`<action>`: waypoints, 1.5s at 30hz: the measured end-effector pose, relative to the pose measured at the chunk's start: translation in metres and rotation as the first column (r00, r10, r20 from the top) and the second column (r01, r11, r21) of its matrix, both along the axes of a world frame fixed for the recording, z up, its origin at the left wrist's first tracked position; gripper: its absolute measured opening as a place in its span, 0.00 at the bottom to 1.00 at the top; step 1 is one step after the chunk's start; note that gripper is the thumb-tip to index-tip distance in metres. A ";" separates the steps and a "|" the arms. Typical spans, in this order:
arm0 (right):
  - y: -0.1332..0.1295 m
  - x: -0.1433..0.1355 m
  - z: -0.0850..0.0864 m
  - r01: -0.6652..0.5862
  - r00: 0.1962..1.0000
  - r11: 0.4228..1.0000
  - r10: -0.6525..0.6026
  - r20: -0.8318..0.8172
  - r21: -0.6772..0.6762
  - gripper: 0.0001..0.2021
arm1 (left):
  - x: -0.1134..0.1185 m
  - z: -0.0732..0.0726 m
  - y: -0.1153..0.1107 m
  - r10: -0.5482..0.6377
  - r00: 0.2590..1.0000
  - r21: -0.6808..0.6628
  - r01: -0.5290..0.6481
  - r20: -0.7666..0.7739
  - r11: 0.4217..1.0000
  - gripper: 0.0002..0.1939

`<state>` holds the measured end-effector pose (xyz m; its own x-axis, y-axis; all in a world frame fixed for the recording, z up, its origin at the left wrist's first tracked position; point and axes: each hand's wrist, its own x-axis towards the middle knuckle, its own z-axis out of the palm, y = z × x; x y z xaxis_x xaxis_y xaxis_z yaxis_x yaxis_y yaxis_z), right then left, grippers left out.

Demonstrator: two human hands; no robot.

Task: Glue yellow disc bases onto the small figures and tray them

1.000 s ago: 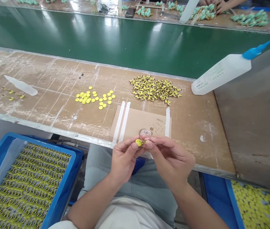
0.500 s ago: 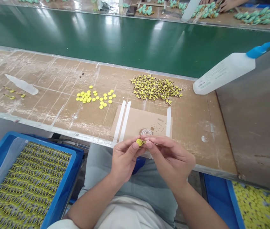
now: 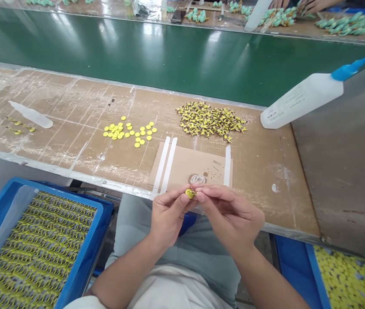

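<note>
blue tray [image 3: 82, 257]: way off to the left of the grip and lower down, packed with rows of yellow-and-dark finished bits, way too many to count. One tray on this side.
small clear bottle [image 3: 31, 115]: one, lying on its side far left of the grip on the tabletop [image 3: 266, 171], with about three little yellow pieces just beside it.
yellow discs [image 3: 129, 130]: loose scatter up and left of the grip, I'd guess twenty-something, some overlap so no exact count.
left hand [image 3: 168, 216]: thumb and forefinger pinched nearly shut on the small yellow piece [image 3: 189, 193], other fingers curled under.
step: looks like the two-hands-joining bit to me, pressing a disc and a tiny part together right at the tabletop's near edge, over the lap.
right hand [image 3: 230, 214]: fingertips closed down tight against the same yellow piece from the other side, so both grips meet on it. Can't tell what exactly the right one has, it's hidden under the fingertips.
next move: I'd say steady pressure and keeping the parts lined up; a slip and it pops out.
cardboard pad [image 3: 185, 165]: one, just above the grip, three white strips on it and a clear blob of what looks like glue [image 3: 197, 179].
pile of yellow-dark parts [image 3: 211, 120]: one heap further up, uncountable.
big white bottle [image 3: 301, 101]: one, blue nozzle, up and right of the grip.
second blue tray [image 3: 293, 266]: lower right, full of yellow discs.
</note>
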<state>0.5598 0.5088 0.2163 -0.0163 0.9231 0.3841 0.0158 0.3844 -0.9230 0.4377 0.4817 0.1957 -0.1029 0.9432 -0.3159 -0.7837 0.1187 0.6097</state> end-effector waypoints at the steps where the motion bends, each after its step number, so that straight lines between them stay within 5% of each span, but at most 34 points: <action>1: 0.000 0.000 0.001 0.000 1.000 1.000 0.000 -0.003 -0.001 0.11 | 0.000 0.000 0.000 -0.002 1.000 0.000 0.002 0.000 1.000 0.10; 14: 0.002 0.003 0.007 -0.043 0.999 0.999 0.042 -0.015 -0.034 0.08 | -0.002 -0.001 -0.003 -0.025 0.997 -0.043 0.022 -0.070 0.999 0.11; 19: 0.002 0.005 0.008 -0.076 0.997 0.986 0.075 -0.012 -0.145 0.05 | -0.005 -0.001 -0.004 -0.007 0.993 -0.037 0.003 -0.116 0.999 0.11; 25: 0.008 0.008 0.016 -0.338 0.931 0.876 0.258 -0.259 -0.343 0.03 | -0.012 0.000 -0.002 -0.036 0.990 0.064 0.045 -0.137 0.997 0.10; 29: 0.012 0.010 0.016 -0.503 0.843 0.804 0.374 -0.387 -0.317 0.04 | -0.016 -0.002 -0.004 -0.022 0.975 0.170 0.061 -0.220 0.984 0.10; 34: 0.012 0.015 0.015 -0.564 0.808 0.788 0.464 -0.364 -0.247 0.08 | -0.022 -0.003 -0.010 0.090 0.908 0.320 0.050 -0.410 0.946 0.16; 38: 0.013 0.018 0.017 -0.647 0.744 0.736 0.554 -0.372 -0.198 0.10 | -0.031 0.004 -0.013 0.225 0.812 0.528 0.118 -0.539 0.841 0.30; 41: 0.012 0.018 0.016 -0.702 0.685 0.694 0.596 -0.419 -0.160 0.11 | -0.037 0.014 -0.011 0.359 0.714 0.685 0.231 -0.602 0.690 0.40; 45: 0.011 0.014 0.014 -0.731 0.624 0.677 0.611 -0.488 -0.088 0.12 | -0.042 0.023 -0.008 0.491 0.620 0.776 0.349 -0.612 0.526 0.40</action>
<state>0.5741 0.5199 0.2301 -0.5786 0.7729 0.2606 -0.5263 -0.1097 -0.8432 0.3957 0.4738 0.2188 0.0439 0.6646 0.7459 -0.0160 -0.7461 0.6657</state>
